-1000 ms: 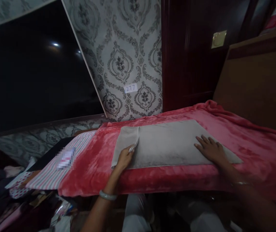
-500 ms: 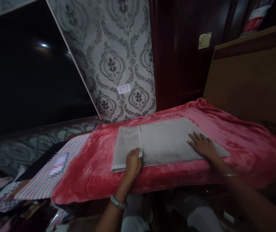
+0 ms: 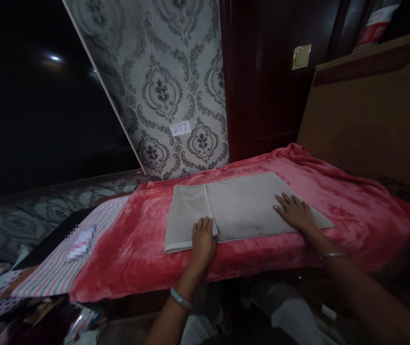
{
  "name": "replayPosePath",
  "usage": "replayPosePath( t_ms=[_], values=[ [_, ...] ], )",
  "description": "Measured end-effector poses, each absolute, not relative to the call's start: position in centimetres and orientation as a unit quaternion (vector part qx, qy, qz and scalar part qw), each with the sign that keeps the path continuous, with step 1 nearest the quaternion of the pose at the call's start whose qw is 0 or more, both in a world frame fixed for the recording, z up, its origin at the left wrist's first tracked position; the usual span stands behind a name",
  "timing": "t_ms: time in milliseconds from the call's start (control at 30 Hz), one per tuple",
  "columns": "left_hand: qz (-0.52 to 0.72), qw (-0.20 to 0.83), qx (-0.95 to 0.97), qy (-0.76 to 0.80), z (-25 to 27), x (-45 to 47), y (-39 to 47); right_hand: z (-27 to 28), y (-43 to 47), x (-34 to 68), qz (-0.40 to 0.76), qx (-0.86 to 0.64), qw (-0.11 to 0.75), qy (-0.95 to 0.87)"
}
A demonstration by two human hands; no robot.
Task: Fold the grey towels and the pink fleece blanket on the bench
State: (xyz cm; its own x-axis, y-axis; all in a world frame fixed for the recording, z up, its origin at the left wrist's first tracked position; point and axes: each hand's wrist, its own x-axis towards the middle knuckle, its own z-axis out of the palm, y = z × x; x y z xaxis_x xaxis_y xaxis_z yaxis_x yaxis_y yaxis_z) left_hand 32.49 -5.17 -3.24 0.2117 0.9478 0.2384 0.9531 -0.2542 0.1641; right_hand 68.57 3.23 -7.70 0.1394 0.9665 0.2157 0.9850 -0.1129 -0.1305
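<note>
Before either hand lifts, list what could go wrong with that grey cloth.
The folded flap might spring open or skew if the left hand leaves its near corner. The right hand, resting spread on the grey cloth, could drag wrinkles into it. The plush red blanket underneath might bunch up.

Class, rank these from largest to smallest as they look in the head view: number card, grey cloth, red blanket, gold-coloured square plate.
1. Red blanket
2. Grey cloth
Unranked: number card and gold-coloured square plate look alike in size, both far smaller.
</note>
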Motion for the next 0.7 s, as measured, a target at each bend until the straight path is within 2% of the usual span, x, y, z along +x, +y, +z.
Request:
replayPosePath(
  t_ms=[700],
  values=[
    [-0.155, -0.014, -0.803, -0.576, -4.3, 32.9, -5.7, -8.3, 2.7, 69.6, -0.047, -0.738, 0.106, -0.665]
  ],
)
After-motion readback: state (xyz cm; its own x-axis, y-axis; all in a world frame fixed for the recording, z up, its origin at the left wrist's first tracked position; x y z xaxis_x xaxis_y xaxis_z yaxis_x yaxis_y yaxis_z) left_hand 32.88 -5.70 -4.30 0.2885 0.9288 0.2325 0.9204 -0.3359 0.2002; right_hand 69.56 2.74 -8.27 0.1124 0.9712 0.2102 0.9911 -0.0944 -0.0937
